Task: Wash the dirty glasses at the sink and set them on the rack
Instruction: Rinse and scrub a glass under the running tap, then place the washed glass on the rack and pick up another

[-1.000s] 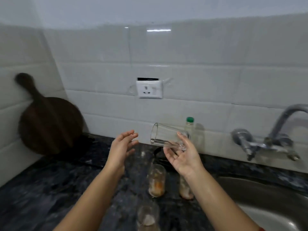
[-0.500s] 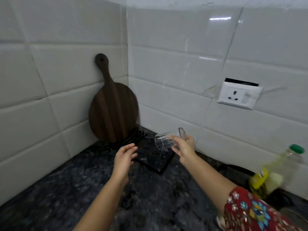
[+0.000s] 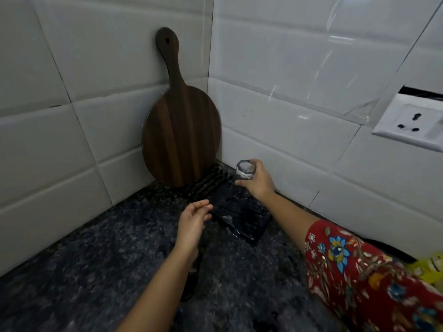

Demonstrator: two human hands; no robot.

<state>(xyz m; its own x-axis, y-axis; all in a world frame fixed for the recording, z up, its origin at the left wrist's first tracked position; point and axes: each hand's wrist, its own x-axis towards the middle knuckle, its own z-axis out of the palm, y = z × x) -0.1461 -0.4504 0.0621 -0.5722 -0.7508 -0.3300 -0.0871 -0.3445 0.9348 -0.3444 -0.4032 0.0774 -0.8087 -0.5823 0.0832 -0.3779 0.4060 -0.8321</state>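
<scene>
A clear drinking glass [image 3: 242, 180] stands upside down, its rim down on the black rack [image 3: 242, 220] in the counter corner. My right hand [image 3: 257, 182] grips the glass near its upturned base. My left hand [image 3: 193, 222] hovers just left of the rack with loosely curled fingers, holding nothing. The sink and the other glasses are out of view.
A dark round wooden cutting board [image 3: 181, 135] leans in the tiled corner, right behind the rack. A white wall socket [image 3: 411, 123] sits at the right. The dark speckled counter [image 3: 107, 271] stretches toward me. A yellow bottle's edge [image 3: 429, 265] shows at far right.
My view swung left from the sink to the corner. My right hand turned the glass from tilted to upside down and lowered it onto the rack. My left hand followed alongside.
</scene>
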